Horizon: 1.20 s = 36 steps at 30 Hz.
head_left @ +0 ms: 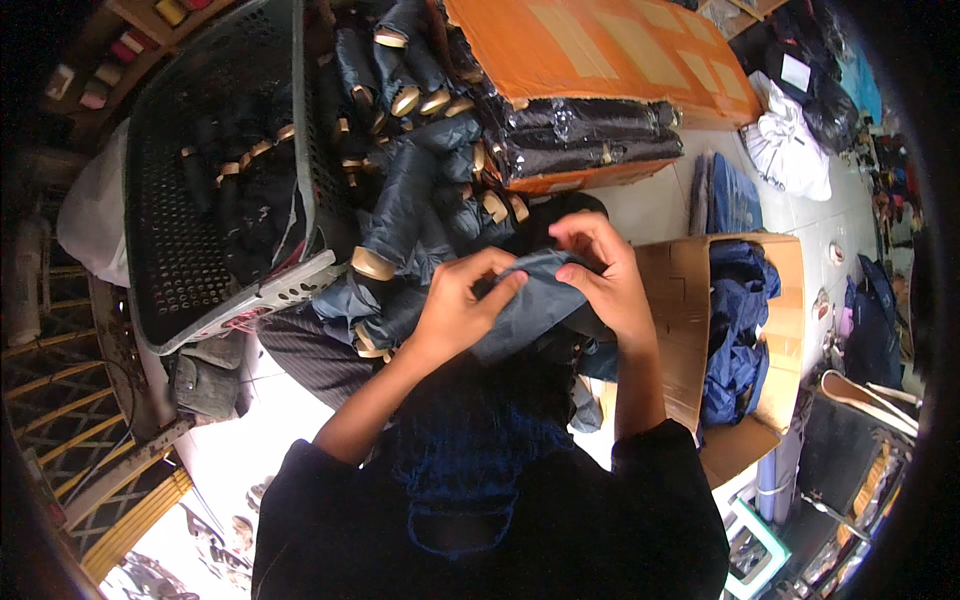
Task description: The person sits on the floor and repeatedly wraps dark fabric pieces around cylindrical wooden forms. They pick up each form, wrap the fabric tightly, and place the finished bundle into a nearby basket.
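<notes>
Both my hands hold one folded piece of dark blue-grey cloth in front of my chest. My left hand pinches its left edge with fingers curled over the top. My right hand grips the right edge, fingers bent down onto the fabric. Just beyond the cloth lies a heap of rolled dark garments with tan paper bands.
A grey perforated plastic basket with more banded rolls tilts at the left. An orange cardboard sheet tops bagged dark stacks behind. To the right, an open cardboard box holds blue fabric. White cloth lies on the floor.
</notes>
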Each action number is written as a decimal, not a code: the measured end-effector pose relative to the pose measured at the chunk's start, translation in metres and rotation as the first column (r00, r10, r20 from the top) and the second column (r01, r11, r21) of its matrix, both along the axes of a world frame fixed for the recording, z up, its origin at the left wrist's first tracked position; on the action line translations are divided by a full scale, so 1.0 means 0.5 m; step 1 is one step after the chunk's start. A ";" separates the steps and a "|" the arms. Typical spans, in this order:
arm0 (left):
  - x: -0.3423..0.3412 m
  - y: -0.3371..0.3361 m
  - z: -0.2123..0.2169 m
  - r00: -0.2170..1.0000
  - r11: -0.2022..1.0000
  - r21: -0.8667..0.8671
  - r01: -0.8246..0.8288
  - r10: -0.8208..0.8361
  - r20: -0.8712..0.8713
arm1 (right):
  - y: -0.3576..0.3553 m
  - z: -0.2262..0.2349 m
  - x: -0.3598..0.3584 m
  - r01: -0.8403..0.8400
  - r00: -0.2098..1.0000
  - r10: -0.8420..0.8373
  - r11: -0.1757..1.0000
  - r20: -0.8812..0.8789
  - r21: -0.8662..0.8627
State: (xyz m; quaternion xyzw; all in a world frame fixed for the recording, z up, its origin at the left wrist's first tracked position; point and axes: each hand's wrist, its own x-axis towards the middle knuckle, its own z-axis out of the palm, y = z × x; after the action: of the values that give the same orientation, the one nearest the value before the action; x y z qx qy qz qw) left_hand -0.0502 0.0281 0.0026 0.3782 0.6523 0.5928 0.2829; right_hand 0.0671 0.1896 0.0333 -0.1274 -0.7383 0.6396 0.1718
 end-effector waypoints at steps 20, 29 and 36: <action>-0.089 -0.108 0.064 0.888 0.886 0.083 -0.456 0.448 0.103 | -0.075 0.029 -0.156 -0.133 0.991 0.133 0.990 -0.008 0.055; -0.224 -0.113 0.155 0.900 0.884 0.171 -0.436 0.426 0.090 | -0.143 0.000 -0.216 -0.141 0.990 0.138 0.969 -0.028 -0.203; -0.512 -0.164 0.066 0.812 0.874 -0.170 -0.455 0.328 -0.482 | -0.125 -0.065 -0.201 0.097 0.994 -0.077 0.942 0.075 -0.320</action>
State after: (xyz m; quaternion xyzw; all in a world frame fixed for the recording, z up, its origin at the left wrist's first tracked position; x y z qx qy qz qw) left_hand -0.3063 -0.0537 0.0355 0.3144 0.8394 0.4405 0.0491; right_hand -0.0335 0.1273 0.0009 -0.2059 -0.6222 0.7394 0.1541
